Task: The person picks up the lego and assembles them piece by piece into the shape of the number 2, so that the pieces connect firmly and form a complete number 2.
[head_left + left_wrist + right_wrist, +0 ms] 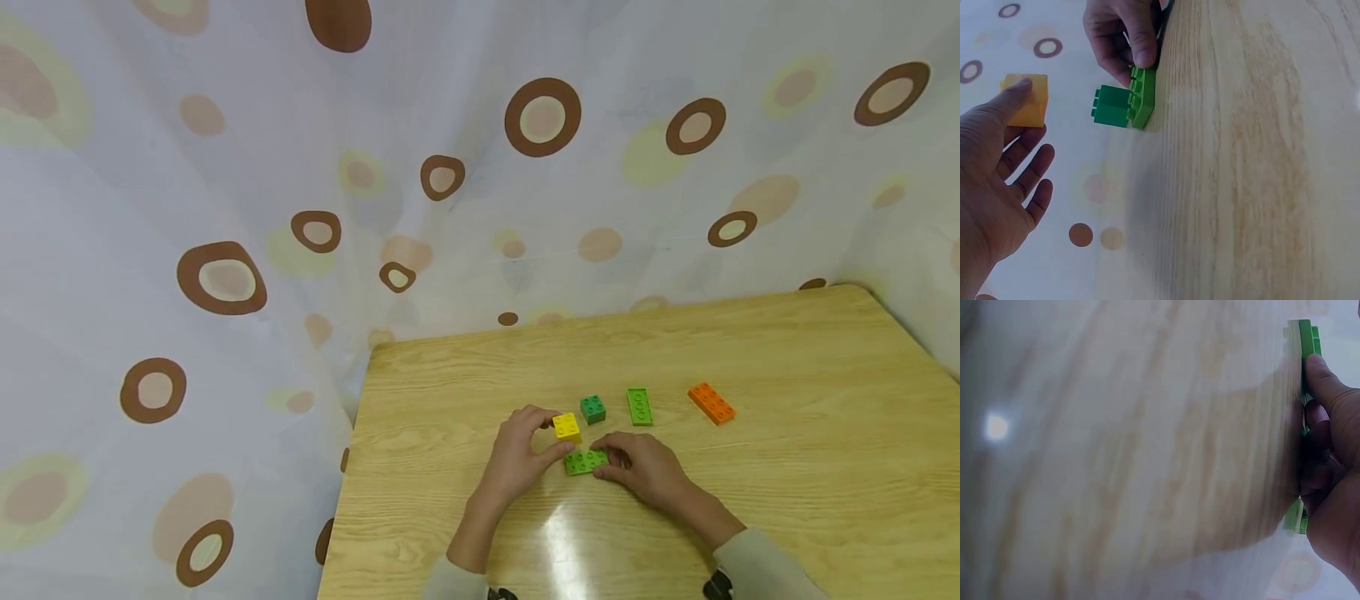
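A yellow toy building brick (pixel 567 427) is pinched between the thumb and fingers of my left hand (pixel 517 454). In the left wrist view the yellow brick (pixel 1030 100) appears raised off the table, its studs facing left. My right hand (pixel 649 468) grips the right end of a light green studded brick (pixel 581 463), which lies on the table just below the yellow one. In the right wrist view the thumb presses the long side of this green brick (pixel 1306 340); the other fingers are in shadow. A dark green square brick (pixel 592 408) stands just beyond both hands.
Farther right on the wooden table (pixel 810 467) lie a light green piece (pixel 640 407), its hollow side apparently up, and an orange studded brick (pixel 712 403). Behind the table's far edge hangs a white curtain (pixel 480 100) with brown and cream spots.
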A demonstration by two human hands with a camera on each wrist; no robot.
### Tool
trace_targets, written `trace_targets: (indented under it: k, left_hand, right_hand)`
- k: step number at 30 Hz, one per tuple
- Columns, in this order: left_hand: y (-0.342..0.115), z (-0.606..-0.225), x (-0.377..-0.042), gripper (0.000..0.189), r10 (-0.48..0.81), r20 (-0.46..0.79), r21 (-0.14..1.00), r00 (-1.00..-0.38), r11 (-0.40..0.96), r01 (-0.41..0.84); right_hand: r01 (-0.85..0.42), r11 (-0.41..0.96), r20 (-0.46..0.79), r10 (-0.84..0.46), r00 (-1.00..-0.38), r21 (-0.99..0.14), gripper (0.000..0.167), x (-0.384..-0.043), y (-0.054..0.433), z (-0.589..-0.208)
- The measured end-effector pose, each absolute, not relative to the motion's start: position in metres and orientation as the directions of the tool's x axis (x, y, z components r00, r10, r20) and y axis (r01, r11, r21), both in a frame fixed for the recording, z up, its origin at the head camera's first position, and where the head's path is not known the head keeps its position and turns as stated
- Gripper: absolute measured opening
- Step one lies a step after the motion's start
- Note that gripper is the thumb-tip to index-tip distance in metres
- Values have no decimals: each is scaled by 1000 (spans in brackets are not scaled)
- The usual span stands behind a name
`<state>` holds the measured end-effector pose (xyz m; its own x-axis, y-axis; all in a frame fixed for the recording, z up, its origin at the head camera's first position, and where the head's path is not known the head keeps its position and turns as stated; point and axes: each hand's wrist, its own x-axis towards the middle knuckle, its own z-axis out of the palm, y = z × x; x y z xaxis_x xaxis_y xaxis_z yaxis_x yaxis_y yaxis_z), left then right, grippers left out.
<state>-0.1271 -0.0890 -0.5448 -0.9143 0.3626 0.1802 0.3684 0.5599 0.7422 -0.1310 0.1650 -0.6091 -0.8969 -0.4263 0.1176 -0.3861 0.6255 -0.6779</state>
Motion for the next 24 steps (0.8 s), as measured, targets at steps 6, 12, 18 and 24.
trace_targets:
  k: [6,12,18,24]
  left_hand:
    - [-85,-557,-125,38,374,154,736,-914,574,359]
    - [-82,-571,-121,39,363,129,734,-923,591,335]
    - [-82,-584,-119,38,342,84,754,-936,592,284]
    - [-80,-593,-120,41,334,71,727,-940,627,278]
  right_hand:
    - [-383,628,116,-423,-899,-677,29,-131,166,-611]
    - [-382,628,116,-422,-899,-678,30,-131,165,-612]
    - [-401,615,151,-418,-896,-678,30,-130,164,-611]
    - [-404,610,156,-417,-895,-682,30,-130,165,-611]
